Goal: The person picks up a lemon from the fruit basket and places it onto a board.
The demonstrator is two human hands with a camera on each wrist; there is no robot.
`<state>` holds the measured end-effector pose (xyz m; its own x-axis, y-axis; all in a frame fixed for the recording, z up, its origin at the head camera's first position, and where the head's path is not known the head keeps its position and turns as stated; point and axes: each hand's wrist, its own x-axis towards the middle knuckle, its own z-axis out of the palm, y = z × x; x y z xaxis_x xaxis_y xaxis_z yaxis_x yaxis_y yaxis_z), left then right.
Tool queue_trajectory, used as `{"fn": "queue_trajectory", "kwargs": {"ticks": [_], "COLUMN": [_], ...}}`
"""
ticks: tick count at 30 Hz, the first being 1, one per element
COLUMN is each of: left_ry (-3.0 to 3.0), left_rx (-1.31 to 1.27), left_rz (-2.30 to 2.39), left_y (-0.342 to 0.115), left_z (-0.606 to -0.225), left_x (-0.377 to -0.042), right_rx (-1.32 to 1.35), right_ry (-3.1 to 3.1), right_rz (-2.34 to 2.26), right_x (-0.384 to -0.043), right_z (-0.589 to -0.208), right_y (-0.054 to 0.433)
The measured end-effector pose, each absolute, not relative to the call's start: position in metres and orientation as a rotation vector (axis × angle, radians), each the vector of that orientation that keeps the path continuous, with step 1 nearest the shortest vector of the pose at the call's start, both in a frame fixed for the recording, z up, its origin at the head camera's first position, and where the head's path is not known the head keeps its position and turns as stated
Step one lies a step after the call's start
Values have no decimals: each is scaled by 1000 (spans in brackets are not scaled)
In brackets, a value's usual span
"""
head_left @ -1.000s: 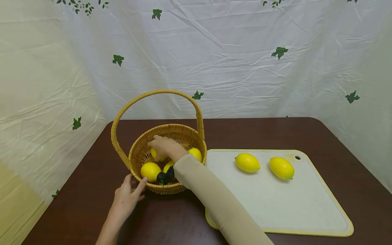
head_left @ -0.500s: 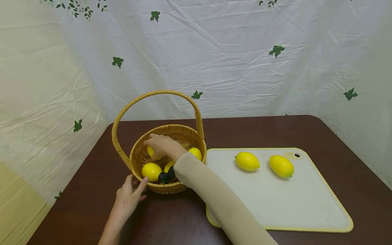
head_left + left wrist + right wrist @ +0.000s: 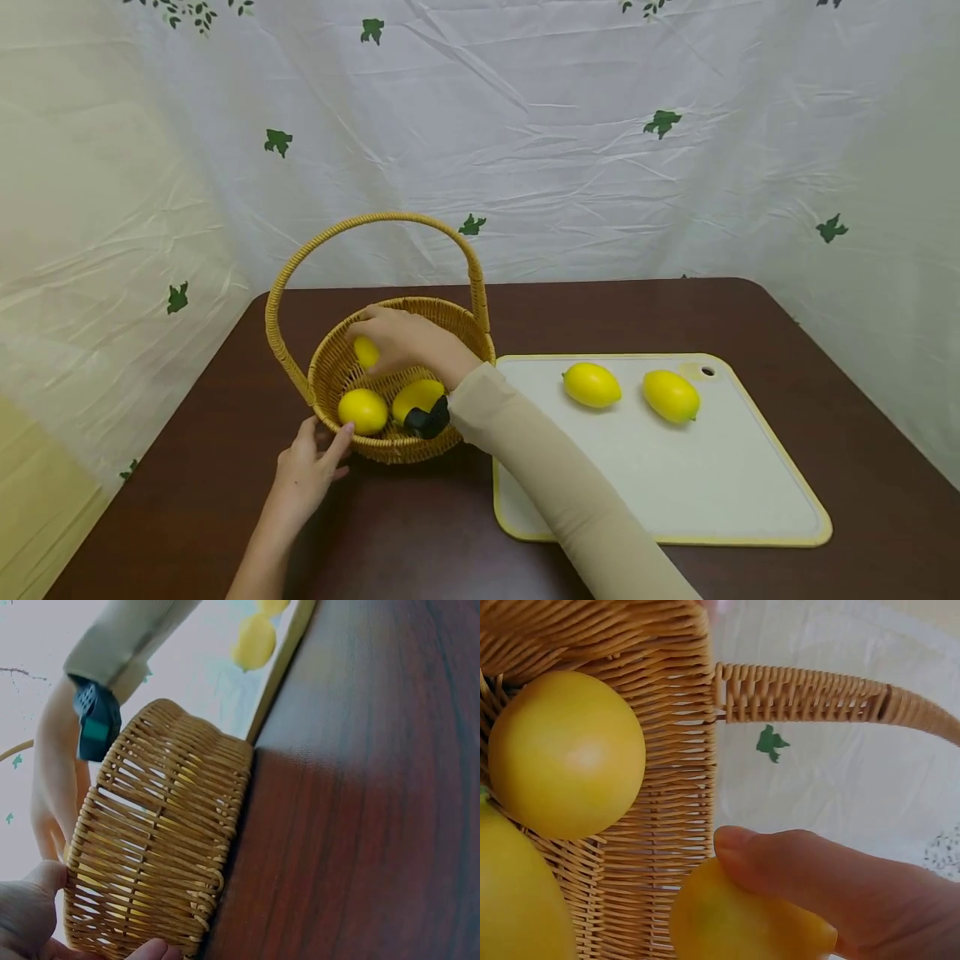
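My right hand [image 3: 405, 342] holds a yellow lemon [image 3: 742, 922] in the wicker basket [image 3: 408, 450], near its left wall. In the right wrist view the thumb lies across the lemon, which sits beside the rim. Two more lemons show below it in the basket, a front-left lemon [image 3: 363, 412] and a middle lemon [image 3: 414, 396] partly covered by the black device [image 3: 427, 421] on my right wrist. My left hand [image 3: 303, 475] cups the basket's front-left side, thumb at the rim and fingers against the outer wall [image 3: 150, 832].
A white cutting board [image 3: 675, 475] with a yellow edge lies right of the basket, under my right forearm. On it sit a left lemon [image 3: 592, 385] and a right lemon [image 3: 671, 397]. The tall basket handle [image 3: 382, 218] arches above my right hand. Beneath is a dark brown table [image 3: 405, 533].
My right hand has risen slightly with its lemon toward the basket's back-left rim. The lemon at the basket's right side is now hidden by the sleeve. My left hand keeps its place.
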<state>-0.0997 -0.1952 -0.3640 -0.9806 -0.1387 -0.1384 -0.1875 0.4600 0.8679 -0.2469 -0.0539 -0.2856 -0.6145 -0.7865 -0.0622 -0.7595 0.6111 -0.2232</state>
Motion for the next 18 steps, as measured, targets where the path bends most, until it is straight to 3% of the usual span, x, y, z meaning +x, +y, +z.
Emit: {"fn": "queue_trajectory", "kwargs": {"ticks": [18], "left_ry": [2663], "left_rx": [-275], "left_rz": [1550], "left_y": [-198], "left_z": [-364], "left_x": [-99], "right_rx": [-1423], "right_ry": [2853], "right_rz": [-271], "right_x": [-203], "right_z": [-280], "right_y": [13]}}
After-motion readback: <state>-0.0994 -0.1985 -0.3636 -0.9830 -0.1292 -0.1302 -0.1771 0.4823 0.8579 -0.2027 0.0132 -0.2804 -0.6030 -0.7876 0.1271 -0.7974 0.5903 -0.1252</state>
